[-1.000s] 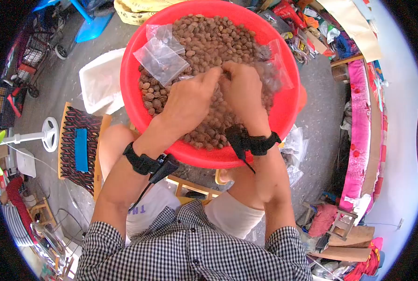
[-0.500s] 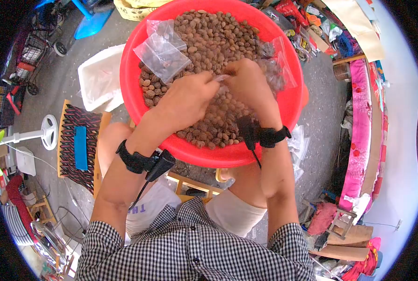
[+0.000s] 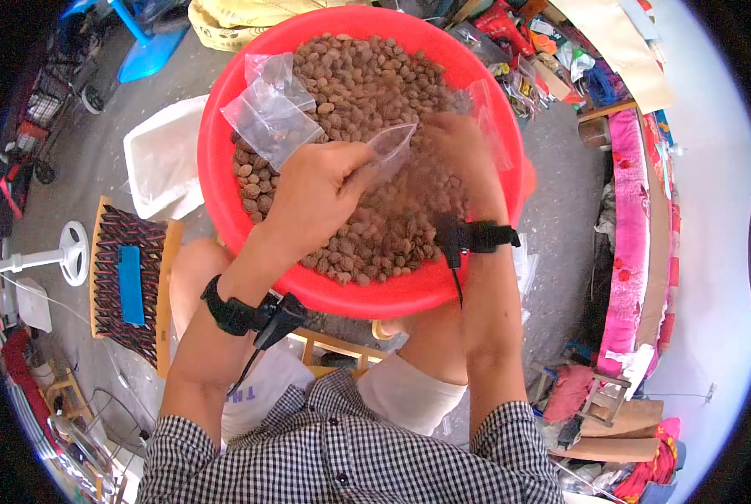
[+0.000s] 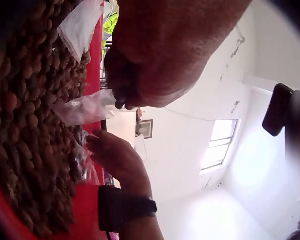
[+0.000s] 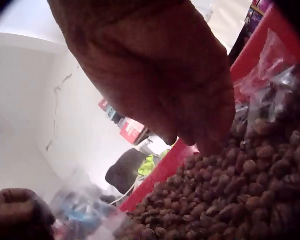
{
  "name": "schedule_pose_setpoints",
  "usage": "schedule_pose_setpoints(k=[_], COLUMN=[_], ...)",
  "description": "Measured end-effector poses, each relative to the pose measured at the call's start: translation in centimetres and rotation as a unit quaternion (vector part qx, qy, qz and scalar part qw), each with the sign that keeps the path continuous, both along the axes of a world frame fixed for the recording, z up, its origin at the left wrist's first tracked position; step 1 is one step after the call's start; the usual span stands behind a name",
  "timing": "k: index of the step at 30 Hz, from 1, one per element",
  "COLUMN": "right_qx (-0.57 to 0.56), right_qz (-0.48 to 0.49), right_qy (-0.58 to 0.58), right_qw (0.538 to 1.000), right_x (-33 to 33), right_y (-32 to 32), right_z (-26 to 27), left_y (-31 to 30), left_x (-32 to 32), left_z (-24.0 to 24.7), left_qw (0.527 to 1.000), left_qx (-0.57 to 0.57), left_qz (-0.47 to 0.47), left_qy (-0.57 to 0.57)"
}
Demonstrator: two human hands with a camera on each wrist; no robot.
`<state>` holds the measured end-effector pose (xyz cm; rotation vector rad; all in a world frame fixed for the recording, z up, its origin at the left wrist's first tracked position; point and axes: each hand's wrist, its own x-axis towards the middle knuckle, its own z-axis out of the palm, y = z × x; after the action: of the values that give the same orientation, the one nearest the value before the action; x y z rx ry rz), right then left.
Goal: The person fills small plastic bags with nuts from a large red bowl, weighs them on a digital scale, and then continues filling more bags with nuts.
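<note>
My left hand [image 3: 316, 189] pinches the edge of a small clear plastic bag [image 3: 395, 144], whose mouth gapes toward the right. Below both hands, brown wrinkled pits [image 3: 358, 76] fill a red basin [image 3: 210, 160]. My right hand [image 3: 468, 160], blurred in the head view, is apart from the bag, low over the pits on the right side. In the right wrist view its fingers [image 5: 210, 135] reach down loosely toward the pits, holding nothing visible. Flat clear bags [image 3: 270, 118] lie on the pits at the basin's left. Another clear bag [image 3: 493, 126] lies along the right inner wall.
A white tub [image 3: 140, 160] stands on the floor left of the basin, near a woven-seat chair [image 3: 106, 277]. At the back lies a yellow sack [image 3: 241, 17]. Clutter [image 3: 552, 67] lines the right side, beside a pink cloth-covered edge [image 3: 623, 235].
Both hands were together at the bag's edge. The bag's mouth has since come open, and my right hand has let go and moved right, over the pits.
</note>
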<state>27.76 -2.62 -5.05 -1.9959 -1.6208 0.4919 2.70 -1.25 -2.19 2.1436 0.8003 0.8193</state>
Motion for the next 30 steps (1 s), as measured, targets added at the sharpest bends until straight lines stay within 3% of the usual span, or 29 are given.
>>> schedule_pose_setpoints(k=[3,6,9,12,15,17,19,28,30], right_qx=[-0.068,-0.07,-0.073,-0.067,-0.076,-0.105,-0.15,-0.124,-0.088], right_qz=[-0.017,0.034,0.046,0.041,0.06,0.072,0.074,0.066,0.085], right_qy=[-0.056,-0.134,-0.149,-0.141,-0.11,-0.109,-0.133,-0.073,-0.088], right_qw=[0.996,0.988,0.985,0.987,0.989,0.986,0.977,0.987,0.989], right_x=[0.2,1.2,0.8,-0.2,0.2,0.9,-0.7,-0.9,0.2], right_y=[1.0,1.8,1.7,1.1,1.5,1.6,1.2,0.4,0.7], right_z=[-1.5,-4.0,-4.3,-3.6,-5.2,-6.1,-3.1,-1.7,-3.4], left_y=[0.0,0.2,0.0,0.2,0.6,0.6,0.5,0.4,0.5], left_x=[0.2,-0.1,-0.1,0.0,-0.1,-0.1,-0.2,-0.1,0.0], left_z=[0.4,0.3,0.4,0.5,0.3,0.0,-0.1,-0.8,-1.0], left_qw=[0.997,0.999,0.998,0.983,0.985,0.995,0.997,0.996,0.997], left_qx=[-0.04,-0.033,0.008,0.157,0.16,0.097,0.062,0.075,0.07], left_qz=[0.026,0.025,0.06,0.091,0.064,0.038,0.025,-0.001,-0.021], left_qy=[-0.054,-0.014,0.018,0.002,-0.019,0.007,0.025,0.041,0.026])
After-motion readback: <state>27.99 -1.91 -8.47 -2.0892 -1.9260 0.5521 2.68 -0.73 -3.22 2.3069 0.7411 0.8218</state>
